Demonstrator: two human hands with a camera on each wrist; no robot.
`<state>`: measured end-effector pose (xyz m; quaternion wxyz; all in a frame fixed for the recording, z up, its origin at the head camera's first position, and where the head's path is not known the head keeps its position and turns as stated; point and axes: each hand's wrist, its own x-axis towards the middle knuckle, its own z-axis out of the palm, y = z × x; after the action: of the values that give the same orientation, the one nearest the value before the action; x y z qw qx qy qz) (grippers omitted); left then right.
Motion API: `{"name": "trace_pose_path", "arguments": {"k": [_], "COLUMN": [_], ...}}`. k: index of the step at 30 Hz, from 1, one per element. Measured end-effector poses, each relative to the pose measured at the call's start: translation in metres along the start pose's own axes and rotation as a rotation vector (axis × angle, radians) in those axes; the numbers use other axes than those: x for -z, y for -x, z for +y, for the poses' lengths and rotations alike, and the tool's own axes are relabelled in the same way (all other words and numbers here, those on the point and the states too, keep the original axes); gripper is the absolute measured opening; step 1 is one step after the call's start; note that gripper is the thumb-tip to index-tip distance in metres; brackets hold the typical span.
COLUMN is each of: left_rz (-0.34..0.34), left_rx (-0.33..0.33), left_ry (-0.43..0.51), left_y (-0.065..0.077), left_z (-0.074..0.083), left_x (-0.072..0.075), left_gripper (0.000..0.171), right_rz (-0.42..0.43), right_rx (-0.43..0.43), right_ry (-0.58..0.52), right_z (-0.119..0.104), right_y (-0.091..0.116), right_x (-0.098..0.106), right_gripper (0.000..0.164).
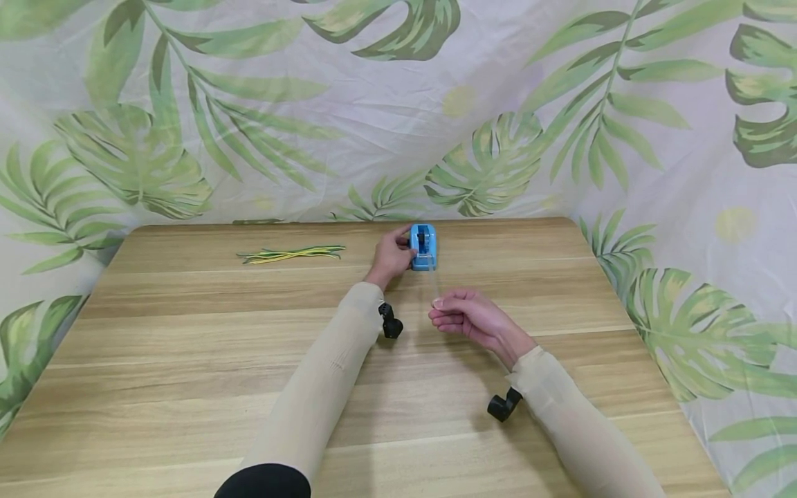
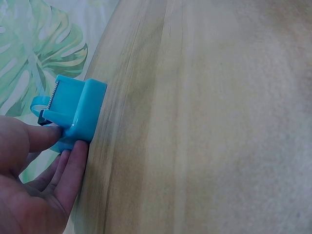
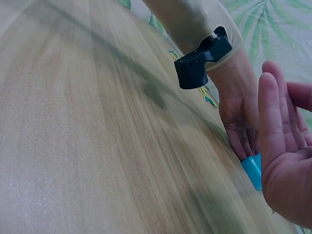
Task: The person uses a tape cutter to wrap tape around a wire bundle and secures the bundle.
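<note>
Left hand (image 1: 391,259) stretched forward, gripping a blue tape dispenser (image 1: 424,263) by its side, right hand (image 1: 473,317) closer in, pinching clear tape (image 1: 434,282) (barely visible).

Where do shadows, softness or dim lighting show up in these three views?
Head view: bright, with soft shadows on the tabletop near the sleeves; left wrist view: dimmer, tabletop grainy and soft at right, the blue tape dispenser crisper; right wrist view: dim, a dark shadow band slanting across the tabletop.

The boxy plastic tape dispenser (image 1: 425,263) is coloured blue. At its nine o'clock, slender strands (image 1: 292,254) are coloured yellow and green.
</note>
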<state>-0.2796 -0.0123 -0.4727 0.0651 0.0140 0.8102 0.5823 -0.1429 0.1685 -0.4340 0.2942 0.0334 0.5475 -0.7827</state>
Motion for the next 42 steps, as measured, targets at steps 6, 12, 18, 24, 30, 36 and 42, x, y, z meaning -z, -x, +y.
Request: {"name": "trace_pose_path", "arguments": {"k": [6, 12, 18, 24, 30, 36, 42], "left_rz": [0.006, 0.006, 0.004, 0.001, 0.005, 0.012, 0.038], "left_rx": [0.006, 0.007, 0.0, 0.008, 0.015, 0.016, 0.014], "left_ry": [-0.002, -0.004, -0.015, -0.014, -0.012, -0.011, -0.023], "left_y": [-0.0008, -0.0009, 0.0, 0.0009, 0.0005, -0.0029, -0.0071], "left_z": [0.0, 0.0, 0.0003, 0.0006, 0.0022, 0.0021, 0.0034], "left_x": [-0.0005, -0.0011, -0.0005, -0.0004, -0.0009, -0.0013, -0.0023], "left_gripper": [0.06, 0.06, 0.06, 0.061, 0.061, 0.062, 0.061], "right_rz": [-0.011, -0.013, -0.013, -0.015, -0.023, -0.02, -0.001], "right_rx": [0.0, -0.002, -0.008, -0.009, -0.007, -0.009, -0.022], "right_ry": [0.0, -0.004, 0.0, -0.003, -0.009, -0.008, -0.029], "right_z": [-0.0007, 0.0006, 0.0016, 0.0015, 0.0007, 0.0006, 0.0005], "right_y": [0.0024, 0.0034, 0.0048, 0.0054, 0.0059, 0.0041, 0.0015], "right_x": [-0.0012, -0.0002, -0.0011, -0.0025, -0.0022, -0.0022, -0.0006], "right_gripper": [0.021, 0.022, 0.022, 0.021, 0.02, 0.019, 0.019]}}
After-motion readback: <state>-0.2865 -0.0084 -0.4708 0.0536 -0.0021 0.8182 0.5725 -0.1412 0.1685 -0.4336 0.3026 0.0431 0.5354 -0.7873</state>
